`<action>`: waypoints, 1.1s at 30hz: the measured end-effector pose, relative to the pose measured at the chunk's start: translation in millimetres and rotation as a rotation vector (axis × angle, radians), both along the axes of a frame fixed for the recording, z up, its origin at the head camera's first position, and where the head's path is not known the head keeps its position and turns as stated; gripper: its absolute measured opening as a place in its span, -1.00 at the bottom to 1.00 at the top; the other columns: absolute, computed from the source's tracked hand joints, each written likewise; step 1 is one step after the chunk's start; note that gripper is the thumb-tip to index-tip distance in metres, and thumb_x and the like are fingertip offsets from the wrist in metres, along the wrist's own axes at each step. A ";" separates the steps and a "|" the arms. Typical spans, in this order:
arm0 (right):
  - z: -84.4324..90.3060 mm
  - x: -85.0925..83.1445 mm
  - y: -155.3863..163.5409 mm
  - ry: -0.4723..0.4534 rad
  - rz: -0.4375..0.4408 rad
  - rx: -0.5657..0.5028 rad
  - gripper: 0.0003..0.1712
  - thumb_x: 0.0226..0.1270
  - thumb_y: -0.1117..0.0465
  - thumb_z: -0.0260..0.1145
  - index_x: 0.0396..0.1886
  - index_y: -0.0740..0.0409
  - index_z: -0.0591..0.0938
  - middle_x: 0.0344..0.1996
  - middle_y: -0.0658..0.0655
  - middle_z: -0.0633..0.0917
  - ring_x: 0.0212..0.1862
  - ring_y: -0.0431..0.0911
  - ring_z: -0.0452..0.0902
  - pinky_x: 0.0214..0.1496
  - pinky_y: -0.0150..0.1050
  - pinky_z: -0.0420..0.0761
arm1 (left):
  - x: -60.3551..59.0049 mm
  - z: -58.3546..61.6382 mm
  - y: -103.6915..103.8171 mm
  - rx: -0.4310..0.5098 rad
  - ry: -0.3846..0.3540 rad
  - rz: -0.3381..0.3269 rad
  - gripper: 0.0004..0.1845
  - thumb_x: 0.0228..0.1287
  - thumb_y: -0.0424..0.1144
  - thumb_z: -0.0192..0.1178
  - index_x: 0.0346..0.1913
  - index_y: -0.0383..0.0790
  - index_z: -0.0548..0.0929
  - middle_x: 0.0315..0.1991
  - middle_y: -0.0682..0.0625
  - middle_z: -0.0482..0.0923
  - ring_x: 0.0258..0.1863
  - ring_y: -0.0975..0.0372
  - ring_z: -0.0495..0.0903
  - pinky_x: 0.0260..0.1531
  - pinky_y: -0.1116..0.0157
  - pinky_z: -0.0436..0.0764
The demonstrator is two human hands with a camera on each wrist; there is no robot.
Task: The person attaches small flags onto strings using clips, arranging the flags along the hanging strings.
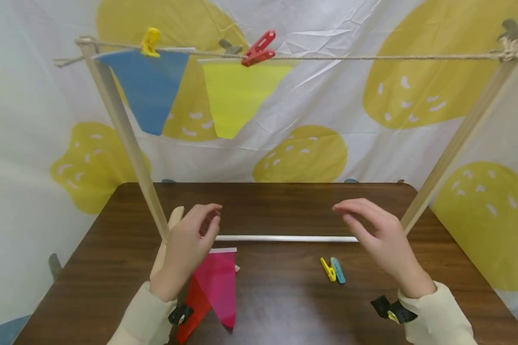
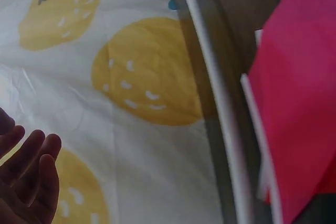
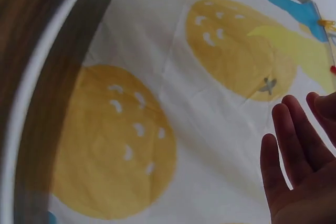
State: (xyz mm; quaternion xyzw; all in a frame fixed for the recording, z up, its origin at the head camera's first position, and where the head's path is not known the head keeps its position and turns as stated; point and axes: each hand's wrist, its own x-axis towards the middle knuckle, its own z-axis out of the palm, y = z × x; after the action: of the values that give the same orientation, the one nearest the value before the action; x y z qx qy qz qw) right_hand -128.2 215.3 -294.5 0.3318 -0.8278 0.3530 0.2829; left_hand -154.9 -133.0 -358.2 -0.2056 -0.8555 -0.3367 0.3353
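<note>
Above the table, my left hand hovers with loosely bent fingers and holds nothing. Nearest to it lie a pink pennant and a red pennant, overlapping on the table. My right hand is raised likewise, its relaxed fingers around no object. Left of and below it, a yellow clothespin and a blue clothespin lie side by side. On the rope hang a blue pennant under a yellow clothespin and a yellow pennant under a red clothespin.
Two wooden posts carry the rope, one at each side. A white rod runs between them low over the brown table. Behind hangs a white curtain with yellow fruit prints.
</note>
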 end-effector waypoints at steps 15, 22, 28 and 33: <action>-59.1 -0.2 22.8 -0.459 -0.057 -0.325 -0.72 0.32 0.29 0.07 -0.01 0.23 0.51 -0.13 0.15 0.58 -0.10 -0.14 0.52 -0.10 -0.42 0.48 | -6.1 -64.8 -8.5 0.345 -0.490 -0.024 -0.75 0.24 -0.12 0.08 -0.04 -0.07 0.53 -0.36 0.03 0.59 -0.46 0.24 0.58 -0.45 0.35 0.49; -81.1 -10.9 46.7 -0.529 0.028 -0.545 -0.65 0.34 0.30 0.03 0.04 0.43 0.42 -0.14 0.22 0.57 -0.18 -0.06 0.54 -0.19 -0.35 0.53 | -8.7 -81.9 -8.7 0.417 -0.594 0.000 -0.78 0.24 -0.17 0.09 -0.07 -0.08 0.54 -0.33 0.03 0.60 -0.44 0.20 0.59 -0.47 0.35 0.52; -128.1 -20.8 70.7 -0.631 0.074 -0.728 -0.66 0.33 0.30 0.04 0.06 0.35 0.44 -0.23 0.18 0.59 -0.27 -0.08 0.56 -0.34 -0.32 0.52 | -12.0 -93.9 -10.8 0.503 -0.744 -0.119 -0.71 0.24 -0.11 0.08 -0.03 -0.14 0.53 -0.27 -0.13 0.59 -0.41 0.05 0.57 -0.44 0.27 0.52; -138.4 -14.9 66.6 -0.762 0.067 -0.775 -0.65 0.34 0.23 0.04 0.04 0.34 0.44 -0.35 0.05 0.59 -0.41 -0.16 0.53 -0.49 -0.37 0.41 | -12.9 -100.7 -13.9 0.607 -0.816 -0.203 -0.70 0.23 -0.08 0.09 -0.07 -0.18 0.54 -0.23 -0.21 0.57 -0.35 -0.01 0.56 -0.41 0.22 0.54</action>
State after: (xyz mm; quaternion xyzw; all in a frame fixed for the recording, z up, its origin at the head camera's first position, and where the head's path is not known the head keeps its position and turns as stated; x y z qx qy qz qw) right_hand -143.1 281.9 -432.9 0.0780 -0.6699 0.7365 0.0529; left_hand -167.8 -146.9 -458.9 -0.0330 -0.7562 -0.6533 -0.0153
